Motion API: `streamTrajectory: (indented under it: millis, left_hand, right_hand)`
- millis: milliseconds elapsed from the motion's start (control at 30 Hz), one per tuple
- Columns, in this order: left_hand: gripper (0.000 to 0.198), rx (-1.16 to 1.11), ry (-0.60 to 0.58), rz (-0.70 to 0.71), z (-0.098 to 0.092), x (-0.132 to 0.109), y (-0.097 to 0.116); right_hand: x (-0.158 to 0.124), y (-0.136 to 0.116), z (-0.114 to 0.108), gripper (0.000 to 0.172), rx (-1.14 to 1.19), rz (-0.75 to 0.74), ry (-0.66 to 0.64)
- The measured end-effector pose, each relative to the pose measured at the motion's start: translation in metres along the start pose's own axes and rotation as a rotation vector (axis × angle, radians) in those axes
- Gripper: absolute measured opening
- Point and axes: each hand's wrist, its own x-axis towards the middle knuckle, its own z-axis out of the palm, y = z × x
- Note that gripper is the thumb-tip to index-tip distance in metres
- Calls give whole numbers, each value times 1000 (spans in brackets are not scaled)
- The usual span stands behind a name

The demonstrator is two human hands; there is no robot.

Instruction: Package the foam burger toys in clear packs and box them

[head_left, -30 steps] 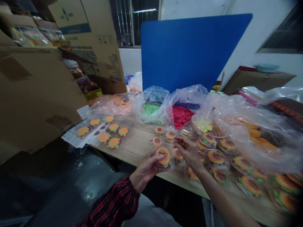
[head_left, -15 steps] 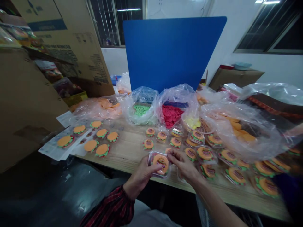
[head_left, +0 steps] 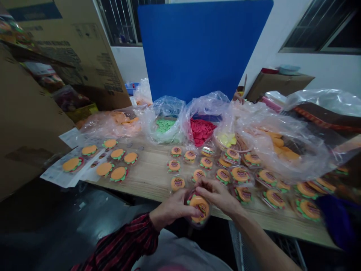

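Observation:
In my left hand is a clear plastic case with a toy burger inside, an orange bun with a printed label. The thumb lies across the case's front, above the table's near edge. My right hand is closed, its fingertips pinched at the case's upper edge. Just beyond the hands lie another cased burger and one more cased burger. Parts of the held case are hidden by the fingers.
Several cased burgers cover the table's right side; unlabelled burgers lie at left. Behind stand plastic bags with green pieces, red pieces and orange buns. A blue board rises behind; large cartons stand left.
The held case has turned and tilted, and has come lower and closer to me. My right fingers have shifted from its right side to its upper edge. The camera view has tipped downward.

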Motion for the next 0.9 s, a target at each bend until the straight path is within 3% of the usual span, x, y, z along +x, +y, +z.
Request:
streamTrajectory:
  millis: [100,200,267,367,467,600,667,733,800,900]
  left_hand:
    - [33,22,24,-30,0,2,-5]
    - [37,18,177,-59,-1,5,-10]
    - [43,-14,255,-13,1,6,-12]
    - [46,-104,268,100,6,6,-15]
    - [38,-110,245,132,9,5,-17]
    - [32,37,127,16,4,5,-19]
    - [27,94,70,-34,2,5,-21]
    - [24,114,46,-64,0,6,-22]
    - [25,124,61,-80,0,7,-23]
    - [33,165,216,-43,1,8,-22]
  right_hand:
    - [2,2,7,33,66,29,47]
    - [-1,12,15,33,223,52,226]
    - [-4,18,17,32,357,58,377]
    - [-10,26,15,32,466,50,529]
    - [-14,27,5,31,352,55,457]
    - [-14,17,-7,28,74,51,168]
    - [-13,11,-7,27,14,68,22]
    - [-11,8,-3,28,10,84,-45]
    - [-11,11,3,31,38,76,7]
    - [-12,21,13,31,174,58,240]
